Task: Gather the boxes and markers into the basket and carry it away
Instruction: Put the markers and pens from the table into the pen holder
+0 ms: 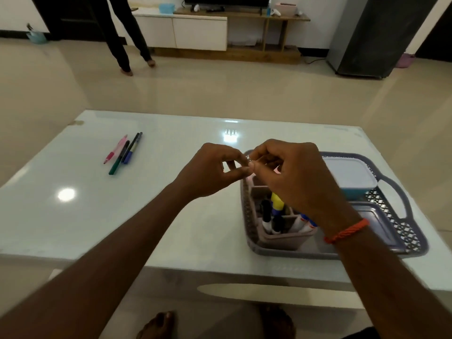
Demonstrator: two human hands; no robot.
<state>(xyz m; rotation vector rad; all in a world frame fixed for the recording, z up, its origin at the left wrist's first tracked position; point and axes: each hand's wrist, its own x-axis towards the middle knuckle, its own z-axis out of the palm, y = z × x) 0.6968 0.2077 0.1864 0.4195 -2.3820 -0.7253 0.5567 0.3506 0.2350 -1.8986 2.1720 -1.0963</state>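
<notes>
A grey-purple lattice basket (401,222) stands on the right of the white table. It holds a pink divided holder (285,237) with several markers, among them a yellow-capped marker (277,203). A blue box with a white lid (348,176) and a flat grey-blue box (378,222) lie in it too. Just above the holder, my left hand (209,172) and my right hand (297,178) meet, fingertips pinched together on a small shiny thing (247,158); what it is I cannot tell. On the table's left lie a pink pen (115,150), a green pen (119,158) and a blue pen (132,148).
The glossy table (171,216) has its near edge just ahead of my feet. Across the tiled floor a person's legs (127,37) stand at the back left. A TV cabinet (200,30) lines the far wall, with a dark fridge (381,35) at the right.
</notes>
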